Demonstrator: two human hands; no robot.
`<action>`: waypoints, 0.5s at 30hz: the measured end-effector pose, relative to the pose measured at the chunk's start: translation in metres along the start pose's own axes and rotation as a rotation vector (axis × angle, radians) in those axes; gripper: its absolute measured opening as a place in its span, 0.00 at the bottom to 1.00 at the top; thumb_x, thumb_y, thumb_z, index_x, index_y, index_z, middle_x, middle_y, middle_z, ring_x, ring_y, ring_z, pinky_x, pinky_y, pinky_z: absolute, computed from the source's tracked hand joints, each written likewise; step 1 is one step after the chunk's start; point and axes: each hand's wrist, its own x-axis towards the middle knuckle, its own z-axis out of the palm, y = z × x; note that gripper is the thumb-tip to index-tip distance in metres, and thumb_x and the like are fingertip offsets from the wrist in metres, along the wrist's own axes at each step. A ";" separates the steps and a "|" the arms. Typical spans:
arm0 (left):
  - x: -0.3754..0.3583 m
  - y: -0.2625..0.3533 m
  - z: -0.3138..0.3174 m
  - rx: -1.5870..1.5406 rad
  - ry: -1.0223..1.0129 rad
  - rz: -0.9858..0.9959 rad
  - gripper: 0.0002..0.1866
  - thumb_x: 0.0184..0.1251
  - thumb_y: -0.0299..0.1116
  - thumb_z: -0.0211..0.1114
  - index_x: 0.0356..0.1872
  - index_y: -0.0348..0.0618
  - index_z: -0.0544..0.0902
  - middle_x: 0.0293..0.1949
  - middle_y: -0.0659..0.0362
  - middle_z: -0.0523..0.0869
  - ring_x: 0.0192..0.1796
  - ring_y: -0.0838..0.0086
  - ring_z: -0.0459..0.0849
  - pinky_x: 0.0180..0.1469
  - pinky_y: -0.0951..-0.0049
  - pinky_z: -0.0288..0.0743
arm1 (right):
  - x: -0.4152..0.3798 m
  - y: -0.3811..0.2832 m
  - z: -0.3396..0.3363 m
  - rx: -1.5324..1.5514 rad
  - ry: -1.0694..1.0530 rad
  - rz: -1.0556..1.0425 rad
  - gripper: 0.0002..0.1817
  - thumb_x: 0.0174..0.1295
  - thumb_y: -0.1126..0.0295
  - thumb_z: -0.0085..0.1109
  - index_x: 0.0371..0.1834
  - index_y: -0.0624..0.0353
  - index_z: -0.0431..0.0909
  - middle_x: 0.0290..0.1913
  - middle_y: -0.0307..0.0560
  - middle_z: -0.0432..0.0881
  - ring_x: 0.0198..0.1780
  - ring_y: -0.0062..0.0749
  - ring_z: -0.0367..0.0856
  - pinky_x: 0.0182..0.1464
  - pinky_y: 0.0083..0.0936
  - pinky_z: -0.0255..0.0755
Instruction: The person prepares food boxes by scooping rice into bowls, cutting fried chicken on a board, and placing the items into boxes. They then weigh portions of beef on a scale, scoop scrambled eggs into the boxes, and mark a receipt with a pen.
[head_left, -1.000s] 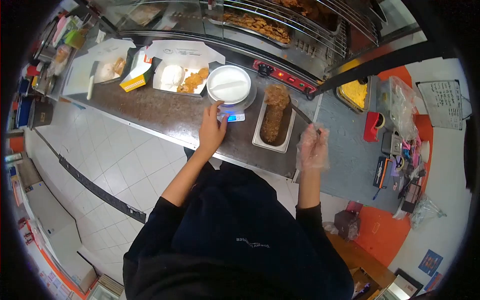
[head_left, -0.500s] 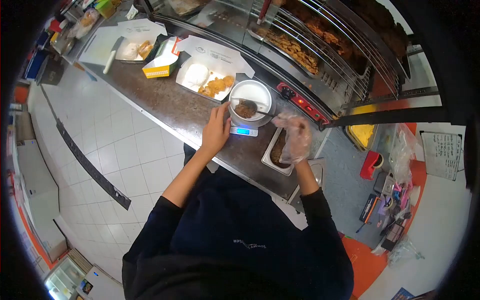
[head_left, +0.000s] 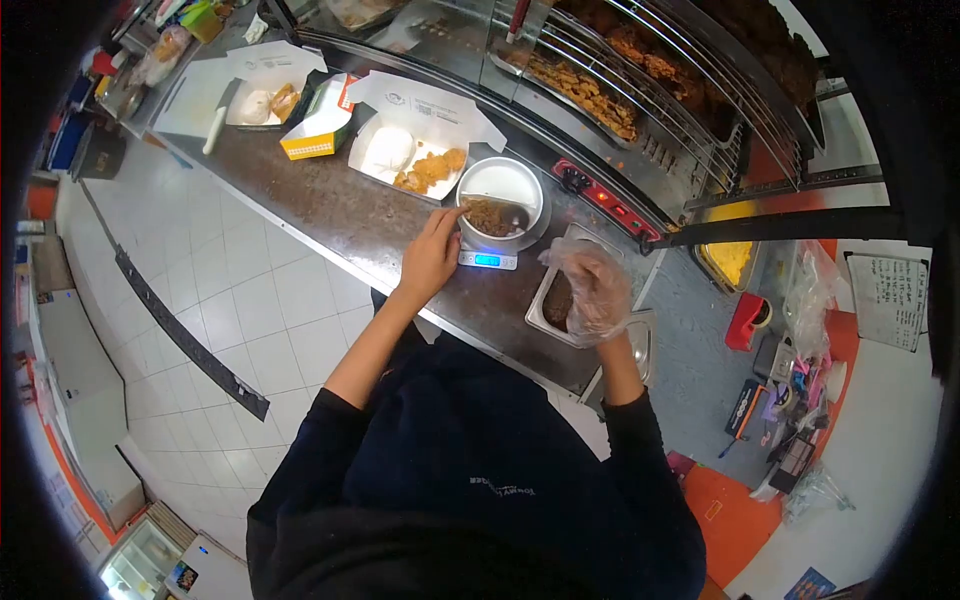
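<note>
A round white bowl with brown, shredded-looking food stands on a small scale with a lit blue display. My left hand is at the bowl's left side, fingertips pressed to its rim and thumb near the scale. The head of a dark spoon lies in the food. My right hand, in a loose clear plastic glove, is closed just right of the bowl, seemingly around the spoon's handle, which is hard to make out. Beneath that hand is a metal pan of dark brown food.
Behind the bowl, an open white box holds rice and fried pieces. Farther left are a yellow-and-white carton, another open box and a knife. A heated display case borders the counter. Yellow food sits at right.
My right hand has shifted down and slightly right, now over the metal pan. The spoon head has slid right within the bowl, exposing more brown food. My left hand stays at the rim.
</note>
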 end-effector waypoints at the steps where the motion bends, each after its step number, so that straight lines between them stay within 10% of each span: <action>1: 0.001 0.001 0.000 -0.006 -0.004 0.004 0.20 0.60 0.25 0.55 0.55 0.49 0.72 0.49 0.54 0.76 0.43 0.55 0.80 0.39 0.60 0.76 | 0.000 0.001 -0.005 -0.145 0.007 -0.049 0.06 0.59 0.69 0.58 0.36 0.58 0.75 0.41 0.47 0.82 0.44 0.41 0.79 0.47 0.32 0.72; 5: 0.002 0.003 -0.002 -0.028 -0.002 0.030 0.21 0.59 0.24 0.56 0.56 0.48 0.71 0.50 0.53 0.76 0.43 0.54 0.80 0.40 0.59 0.76 | -0.009 0.007 0.008 -0.038 0.013 0.190 0.06 0.60 0.69 0.57 0.37 0.58 0.75 0.41 0.47 0.82 0.44 0.42 0.79 0.48 0.32 0.72; 15: -0.005 -0.003 -0.001 -0.078 -0.022 -0.058 0.21 0.61 0.26 0.58 0.56 0.47 0.70 0.48 0.53 0.80 0.30 0.64 0.80 0.35 0.66 0.75 | -0.006 0.003 0.036 -0.226 0.068 -0.161 0.15 0.55 0.74 0.59 0.45 0.48 0.72 0.41 0.43 0.78 0.44 0.43 0.79 0.46 0.34 0.74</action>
